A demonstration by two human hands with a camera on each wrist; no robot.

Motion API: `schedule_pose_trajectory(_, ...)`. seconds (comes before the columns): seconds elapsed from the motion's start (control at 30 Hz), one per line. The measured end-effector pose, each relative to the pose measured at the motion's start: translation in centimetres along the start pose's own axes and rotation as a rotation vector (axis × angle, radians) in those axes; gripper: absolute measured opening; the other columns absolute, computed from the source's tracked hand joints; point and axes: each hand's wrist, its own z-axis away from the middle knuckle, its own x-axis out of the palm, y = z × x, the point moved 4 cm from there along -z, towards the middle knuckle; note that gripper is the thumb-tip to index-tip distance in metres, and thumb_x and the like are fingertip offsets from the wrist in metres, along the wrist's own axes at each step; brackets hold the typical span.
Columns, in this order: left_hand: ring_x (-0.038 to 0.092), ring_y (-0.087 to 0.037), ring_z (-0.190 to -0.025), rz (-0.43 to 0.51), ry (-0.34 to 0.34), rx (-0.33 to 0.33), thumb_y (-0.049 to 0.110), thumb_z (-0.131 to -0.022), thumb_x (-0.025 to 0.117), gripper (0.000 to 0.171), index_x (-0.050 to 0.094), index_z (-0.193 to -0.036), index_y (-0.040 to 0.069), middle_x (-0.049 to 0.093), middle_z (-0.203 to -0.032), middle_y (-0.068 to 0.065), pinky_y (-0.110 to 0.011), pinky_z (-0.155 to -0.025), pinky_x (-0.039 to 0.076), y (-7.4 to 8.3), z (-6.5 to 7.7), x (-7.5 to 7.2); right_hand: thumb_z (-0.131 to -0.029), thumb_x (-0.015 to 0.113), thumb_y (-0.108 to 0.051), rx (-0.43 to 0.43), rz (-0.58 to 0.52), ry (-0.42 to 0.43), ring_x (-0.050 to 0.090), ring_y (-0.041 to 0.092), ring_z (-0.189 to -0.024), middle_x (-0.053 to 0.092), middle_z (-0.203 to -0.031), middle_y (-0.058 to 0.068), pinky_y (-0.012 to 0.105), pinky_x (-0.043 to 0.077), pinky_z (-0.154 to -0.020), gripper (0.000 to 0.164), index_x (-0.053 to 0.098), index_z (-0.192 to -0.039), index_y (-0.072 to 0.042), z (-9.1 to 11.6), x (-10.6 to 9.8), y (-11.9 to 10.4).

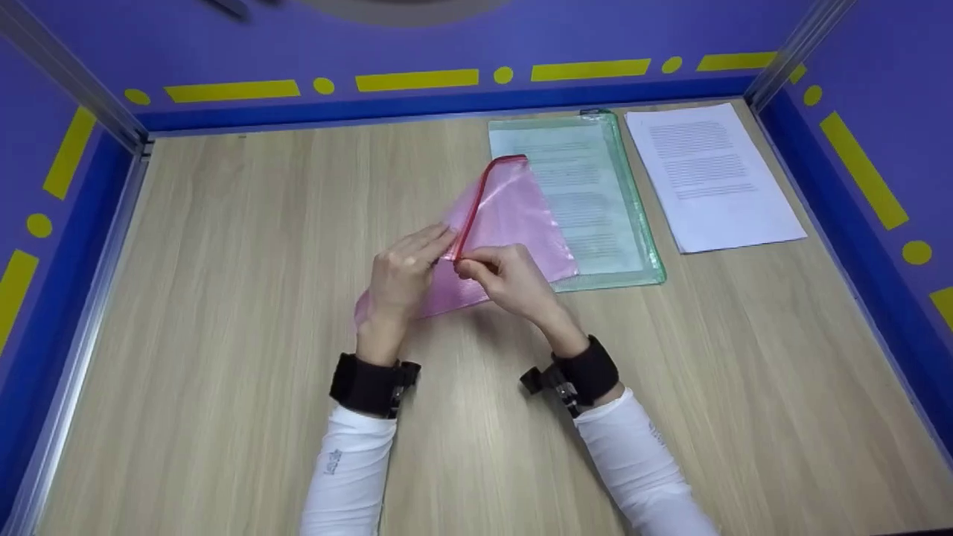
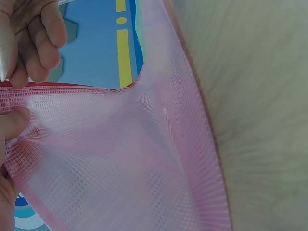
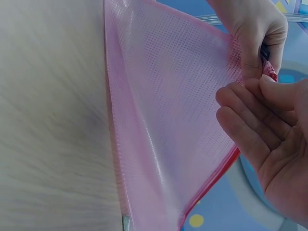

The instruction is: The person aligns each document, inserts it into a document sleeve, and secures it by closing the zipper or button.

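A pink mesh zipper pouch (image 1: 521,216) is lifted at its red zipper edge (image 1: 477,201), with its lower edge near the table. My left hand (image 1: 403,274) grips the pouch by one end of that edge, thumb over the mesh in the left wrist view. Thumb and forefinger of my right hand (image 1: 514,281) pinch the red zipper end close beside the left fingers. The right hand's other fingers (image 3: 248,127) are loosely bent in the right wrist view. A small dark piece (image 3: 264,52) shows by the left hand; whether it is the zipper pull, I cannot tell.
Partly behind the pink pouch lies a green zipper pouch (image 1: 648,231) with printed sheets inside. To its right, a stack of printed paper (image 1: 715,179) rests on the wooden table (image 1: 246,298). Blue panels with yellow marks (image 1: 417,77) enclose the back and sides.
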Motion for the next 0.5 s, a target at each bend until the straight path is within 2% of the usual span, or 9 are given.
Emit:
schedule_pose_trajectory(0.1,0.076,-0.026,-0.088,0.005,-0.005,0.016,0.003,-0.084,0.071,0.021,0.079,-0.103,0.008,0.078,-0.102,-0.010,-0.033,-0.078,0.061,0.08,0.17,0.03,-0.095,0.063,-0.010,-0.035,0.038,0.008,0.073,0.023,-0.079,0.077,-0.089,0.012,0.030,0.059,-0.074,0.018,0.077,-0.099,0.001,0.13,-0.28,-0.20)
schedule_pose_trajectory(0.27,0.076,-0.026,-0.089,0.014,-0.011,0.056,-0.001,-0.082,0.072,0.022,0.078,-0.102,0.007,0.077,-0.102,-0.011,-0.033,-0.078,0.061,0.15,0.59,-0.08,-0.096,0.064,-0.014,-0.068,0.093,0.005,0.067,0.018,-0.071,0.076,-0.083,0.010,0.025,0.054,-0.068,0.019,0.077,-0.097,-0.001,0.33,-0.57,-0.31)
schedule_pose_trajectory(0.5,0.076,-0.026,-0.090,0.012,-0.038,0.094,-0.002,-0.084,0.071,0.023,0.077,-0.103,0.008,0.076,-0.105,-0.012,-0.032,-0.078,0.060,0.22,0.56,-0.17,-0.095,0.064,-0.014,-0.059,0.151,0.045,0.060,0.011,-0.065,0.074,-0.077,0.008,0.019,0.048,-0.063,0.017,0.078,-0.095,-0.003,0.43,-0.94,-0.21)
